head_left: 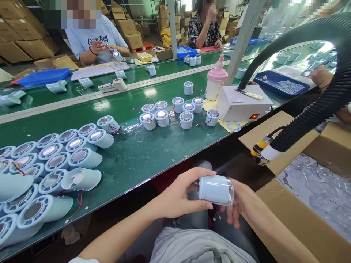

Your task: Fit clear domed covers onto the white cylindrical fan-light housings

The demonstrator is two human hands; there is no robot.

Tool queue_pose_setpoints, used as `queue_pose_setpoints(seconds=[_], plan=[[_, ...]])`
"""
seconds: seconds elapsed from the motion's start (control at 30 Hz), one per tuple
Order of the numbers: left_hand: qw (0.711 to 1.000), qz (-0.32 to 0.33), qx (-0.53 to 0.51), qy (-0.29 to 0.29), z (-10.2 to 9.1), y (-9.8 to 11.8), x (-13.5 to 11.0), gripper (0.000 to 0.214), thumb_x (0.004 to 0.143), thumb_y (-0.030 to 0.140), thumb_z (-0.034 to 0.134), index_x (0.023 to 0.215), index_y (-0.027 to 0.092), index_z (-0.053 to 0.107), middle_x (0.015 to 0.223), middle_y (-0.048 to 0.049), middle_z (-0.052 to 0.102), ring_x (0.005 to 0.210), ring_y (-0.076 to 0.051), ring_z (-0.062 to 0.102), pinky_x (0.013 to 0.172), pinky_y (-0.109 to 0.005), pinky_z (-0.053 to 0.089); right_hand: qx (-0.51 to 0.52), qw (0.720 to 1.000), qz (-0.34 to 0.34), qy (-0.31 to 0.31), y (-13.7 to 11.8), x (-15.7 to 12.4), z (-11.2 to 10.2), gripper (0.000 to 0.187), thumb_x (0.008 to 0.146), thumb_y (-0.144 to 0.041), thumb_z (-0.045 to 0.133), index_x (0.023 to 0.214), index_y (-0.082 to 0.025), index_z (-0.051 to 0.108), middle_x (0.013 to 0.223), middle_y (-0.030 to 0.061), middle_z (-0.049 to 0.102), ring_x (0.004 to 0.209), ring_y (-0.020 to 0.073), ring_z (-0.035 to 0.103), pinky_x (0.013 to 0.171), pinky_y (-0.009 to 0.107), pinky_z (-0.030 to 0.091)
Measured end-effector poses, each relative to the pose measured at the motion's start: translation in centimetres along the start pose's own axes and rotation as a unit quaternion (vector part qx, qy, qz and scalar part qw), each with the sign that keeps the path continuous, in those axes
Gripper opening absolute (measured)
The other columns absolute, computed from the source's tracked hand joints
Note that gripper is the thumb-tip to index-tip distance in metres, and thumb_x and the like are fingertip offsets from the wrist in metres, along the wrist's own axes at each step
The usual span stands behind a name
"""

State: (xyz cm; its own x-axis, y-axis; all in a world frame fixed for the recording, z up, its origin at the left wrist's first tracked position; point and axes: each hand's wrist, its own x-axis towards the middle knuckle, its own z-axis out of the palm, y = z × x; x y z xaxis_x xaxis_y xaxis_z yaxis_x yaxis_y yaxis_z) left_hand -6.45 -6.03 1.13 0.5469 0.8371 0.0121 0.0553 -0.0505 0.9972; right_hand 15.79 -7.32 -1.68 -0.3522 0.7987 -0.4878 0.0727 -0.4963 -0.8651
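Over my lap, my left hand [186,191] grips a pale blue cylindrical housing [212,189], thumb on the near side and fingers on the far side. A clear plastic cover [230,191] encloses its right end. Against that end rests the palm of my right hand [244,204]; its fingers hang loosely below, partly hidden, not wrapped around anything. Thin wires [216,212] dangle beneath the housing. On the green bench, many similar pale blue housings [85,157] with round metallic discs and red-black wires lie grouped at left, and several more [161,118] stand near the middle.
A white box [244,104] with a red switch and a pink-topped bottle [216,82] stand at the bench edge. A black flexible hose [309,120] arches over an open carton [271,193] of clear plastic parts at right. Co-workers [98,40] sit across the bench.
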Motion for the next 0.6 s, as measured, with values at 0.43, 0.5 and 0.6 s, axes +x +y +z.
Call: queue_pose_setpoints(seconds=[0.43,0.5,0.6], plan=[[0.995,-0.051,-0.057,-0.061,-0.5,0.9,-0.1,0.075,0.074,0.025,0.080,0.141,0.031,0.047,0.137,-0.0101,0.052,0.122,-0.027,0.054,0.103,-0.042,0.047,0.042,0.979,-0.186,-0.079,0.1,-0.9,-1.1,0.041,0.087,-0.038,0.069,0.127,-0.042,0.060,0.124,0.0006,0.069,0.109,0.0205,0.066,0.092,0.032,0.055],[0.992,-0.064,-0.084,-0.070,-0.6,0.8,-0.1,0.074,0.077,0.022,0.077,0.143,0.031,0.045,0.134,-0.0100,0.055,0.119,-0.025,0.058,0.101,-0.042,0.048,0.062,0.984,-0.151,-0.068,0.1,-0.9,-1.1,0.042,0.082,-0.038,0.075,0.123,-0.040,0.065,0.108,0.0004,0.074,0.091,0.0183,0.069,0.085,0.030,0.057],[0.981,-0.102,-0.138,-0.088,-0.6,-0.1,0.0,0.079,0.075,0.024,0.079,0.145,0.031,0.042,0.125,-0.0086,0.062,0.110,-0.023,0.062,0.097,-0.040,0.049,0.041,0.989,-0.136,-0.034,0.5,-0.6,-0.9,0.045,0.076,-0.037,0.080,0.119,-0.034,0.069,0.086,0.0002,0.074,0.066,0.0141,0.063,0.067,0.026,0.056]])
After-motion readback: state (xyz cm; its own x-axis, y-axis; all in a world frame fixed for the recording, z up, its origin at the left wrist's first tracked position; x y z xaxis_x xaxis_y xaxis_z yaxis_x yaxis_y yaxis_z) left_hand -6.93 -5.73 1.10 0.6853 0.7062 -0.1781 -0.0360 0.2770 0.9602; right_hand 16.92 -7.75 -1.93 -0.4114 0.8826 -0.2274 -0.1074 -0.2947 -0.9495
